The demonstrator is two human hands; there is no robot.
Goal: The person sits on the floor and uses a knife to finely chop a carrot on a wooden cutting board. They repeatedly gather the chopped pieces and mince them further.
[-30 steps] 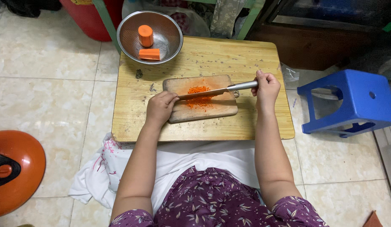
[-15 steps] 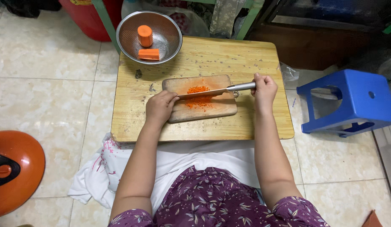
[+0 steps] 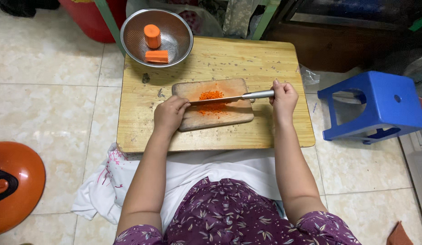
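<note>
the right hand (image 3: 283,97) is closed around the metal handle of a knife (image 3: 233,97), its grip tight on the far right end. the blade runs left across a small cutting board (image 3: 229,115), and the left hand (image 3: 170,113) rests curled over the blade's tip, fingers pressing down on its top edge. under the blade lies a heap of finely chopped carrot (image 3: 212,102) in the middle of the board. the board sits on a low wooden counter (image 3: 265,63). at the counter's far left corner stands a metal strainer bowl (image 3: 174,45) holding two carrot chunks (image 3: 153,36), one upright, one lying. a blue plastic stool (image 3: 379,104) stands on the tiled floor to the right, an orange lid (image 3: 16,181) near left.
</note>
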